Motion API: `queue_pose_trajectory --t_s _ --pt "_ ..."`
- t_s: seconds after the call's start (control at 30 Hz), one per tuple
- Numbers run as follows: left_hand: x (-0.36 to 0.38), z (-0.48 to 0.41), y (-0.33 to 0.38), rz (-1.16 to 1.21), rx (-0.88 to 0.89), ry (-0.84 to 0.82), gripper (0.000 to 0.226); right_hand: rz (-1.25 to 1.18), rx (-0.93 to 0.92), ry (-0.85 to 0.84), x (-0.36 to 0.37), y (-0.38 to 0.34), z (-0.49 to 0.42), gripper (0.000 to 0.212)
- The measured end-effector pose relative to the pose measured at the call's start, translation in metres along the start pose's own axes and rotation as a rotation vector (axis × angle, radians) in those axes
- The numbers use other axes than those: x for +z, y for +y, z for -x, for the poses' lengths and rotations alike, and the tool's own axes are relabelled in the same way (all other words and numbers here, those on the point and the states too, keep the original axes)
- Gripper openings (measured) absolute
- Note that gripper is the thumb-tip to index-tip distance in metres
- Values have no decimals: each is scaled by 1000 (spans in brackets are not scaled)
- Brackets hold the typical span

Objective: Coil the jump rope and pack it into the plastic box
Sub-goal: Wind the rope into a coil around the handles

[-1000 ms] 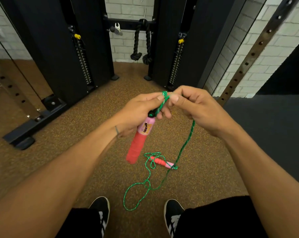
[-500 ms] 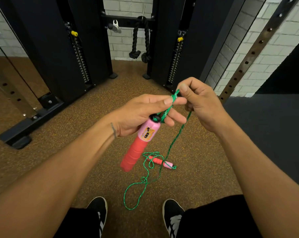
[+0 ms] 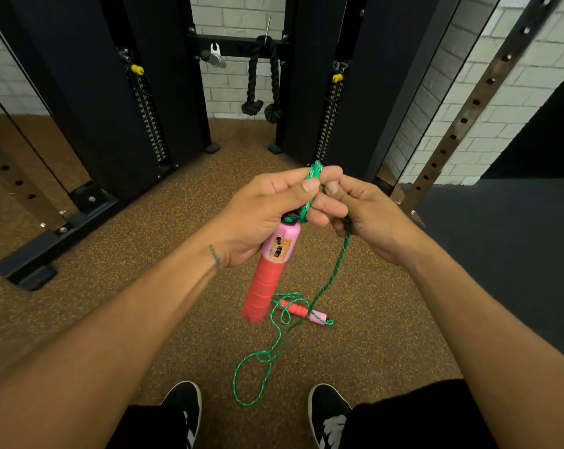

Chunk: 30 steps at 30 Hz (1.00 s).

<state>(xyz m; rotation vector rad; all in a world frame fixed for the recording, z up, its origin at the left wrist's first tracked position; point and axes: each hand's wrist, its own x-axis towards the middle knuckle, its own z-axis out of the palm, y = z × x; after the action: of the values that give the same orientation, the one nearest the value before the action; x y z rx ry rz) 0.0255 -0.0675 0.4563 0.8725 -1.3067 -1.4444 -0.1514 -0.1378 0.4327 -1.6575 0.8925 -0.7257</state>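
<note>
My left hand (image 3: pixel 267 212) grips the top of a pink and red jump rope handle (image 3: pixel 267 273), which hangs down from the fist, and pinches a small fold of green rope (image 3: pixel 314 171) between thumb and forefinger. Close beside it, my right hand (image 3: pixel 368 215) curls its fingers round the same green rope. From there the rope (image 3: pixel 330 280) drops to the floor and lies in loose loops. The second handle (image 3: pixel 301 312) lies on the floor among the loops. No plastic box is in view.
A black cable machine (image 3: pixel 112 102) with weight stacks stands ahead, a black rope attachment (image 3: pixel 261 76) hanging at its middle. A perforated steel upright (image 3: pixel 462 124) leans at the right. My two black shoes (image 3: pixel 183 406) stand on the brown speckled floor; dark matting (image 3: pixel 507 254) lies right.
My right hand has dropped and come back in beside the left after lifting a stretch of rope. The fold of rope held by the left hand has grown a little.
</note>
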Motion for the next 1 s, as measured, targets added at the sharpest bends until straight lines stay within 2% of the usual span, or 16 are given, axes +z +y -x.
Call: queue_pose_trajectory --t_s 0.1,0.23,0.43,0.5,0.63,0.83,0.93,1.0 --pt "0 -1 -3 17 11 13 34 19 78 -64 3 3 1 21" --pt "-1 -5 -5 60 34 201 30 35 100 -183 14 4 4 19" --pt "-3 -5 -6 -17 -10 310 29 116 67 -218 23 0 7 31" --pt "-4 -5 -6 -25 -18 311 30 210 50 -242 24 -2 9 23" --pt "-7 -4 -6 -21 -45 262 34 332 20 -240 25 -2 11 23" --pt "-16 -3 -9 -207 -67 143 46 354 34 -242 21 -4 13 13" --pt "-16 -2 -10 -290 -102 144 41 304 30 -252 19 -11 17 15" --pt "-17 -1 -10 -438 -108 129 34 212 -2 -252 16 -15 20 17"
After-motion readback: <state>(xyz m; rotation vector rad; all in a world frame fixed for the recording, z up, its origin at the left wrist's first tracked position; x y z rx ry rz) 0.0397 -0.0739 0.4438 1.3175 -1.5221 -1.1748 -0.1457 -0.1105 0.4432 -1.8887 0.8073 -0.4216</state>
